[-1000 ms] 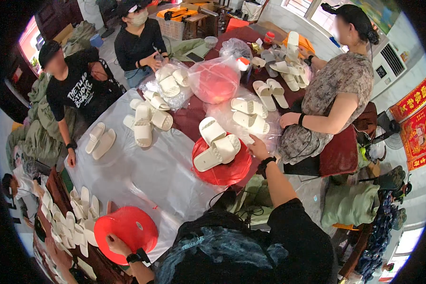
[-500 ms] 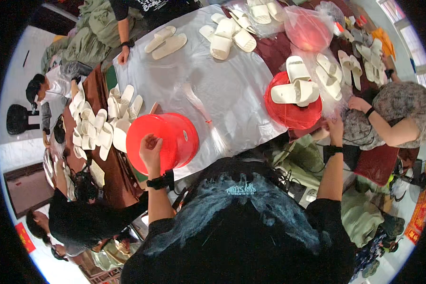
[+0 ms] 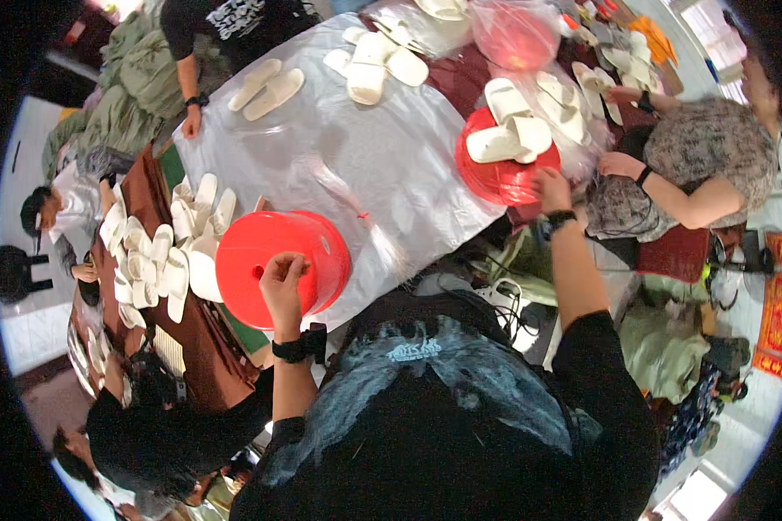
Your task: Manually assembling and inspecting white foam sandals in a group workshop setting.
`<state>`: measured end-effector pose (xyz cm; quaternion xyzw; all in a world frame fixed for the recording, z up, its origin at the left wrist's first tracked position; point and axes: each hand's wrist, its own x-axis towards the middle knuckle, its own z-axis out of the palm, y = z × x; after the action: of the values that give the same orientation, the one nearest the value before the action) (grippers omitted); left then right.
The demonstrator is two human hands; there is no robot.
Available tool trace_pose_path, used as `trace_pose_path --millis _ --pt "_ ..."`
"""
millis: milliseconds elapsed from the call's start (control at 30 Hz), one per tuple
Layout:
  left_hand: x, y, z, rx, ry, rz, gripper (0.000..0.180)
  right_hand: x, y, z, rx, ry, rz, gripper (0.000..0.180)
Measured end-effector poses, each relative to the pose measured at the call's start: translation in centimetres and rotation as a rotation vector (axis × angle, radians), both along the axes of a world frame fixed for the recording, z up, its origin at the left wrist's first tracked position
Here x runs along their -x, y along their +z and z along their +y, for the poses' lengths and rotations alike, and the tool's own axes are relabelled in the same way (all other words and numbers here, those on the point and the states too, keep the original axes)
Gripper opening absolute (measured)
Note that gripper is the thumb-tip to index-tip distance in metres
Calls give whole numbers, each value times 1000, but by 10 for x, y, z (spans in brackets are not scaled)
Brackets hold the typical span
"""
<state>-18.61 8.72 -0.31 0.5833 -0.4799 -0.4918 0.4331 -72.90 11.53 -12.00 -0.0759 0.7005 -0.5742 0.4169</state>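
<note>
My left hand (image 3: 282, 282) is closed in a pinch over the flat top of a round red plastic tub or stool (image 3: 241, 267), which has a small hole in it. Whatever its fingertips hold, if anything, is too small to make out. Beside the near right edge of another red round object (image 3: 485, 178) is my right hand (image 3: 550, 189); its fingers are blurred. Off-white slippers (image 3: 508, 130) are piled on that object. Between the two red objects, a bunch of pale clear strands (image 3: 381, 239), tied with red, lies on translucent plastic sheeting (image 3: 339, 122).
More slippers lie at the left (image 3: 152, 265), top left (image 3: 268, 89) and top centre (image 3: 372, 69). A bagged red round object (image 3: 517, 39) stands at the back. Co-workers surround the table, one at the right (image 3: 704, 161) close to my right arm. Cables (image 3: 508, 308) hang below the near edge.
My right hand has moved left and up, from beside the clear plastic to the red object's edge. My left hand stays over the red top, still pinched. The view has shifted slightly.
</note>
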Motion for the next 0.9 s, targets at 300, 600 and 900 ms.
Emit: trace_pose_path --millis 300,600,900 --pt "120 20 -47 -125 -250 57 19 -31 -48 -82 -911 -277 531 70" --pt "341 -104 -212 -9 -662 -289 27 -19 -55 -60 -630 -506 718 41" --pt "513 -198 -284 -197 -693 -312 47 16 -45 -59 -554 -380 720 61"
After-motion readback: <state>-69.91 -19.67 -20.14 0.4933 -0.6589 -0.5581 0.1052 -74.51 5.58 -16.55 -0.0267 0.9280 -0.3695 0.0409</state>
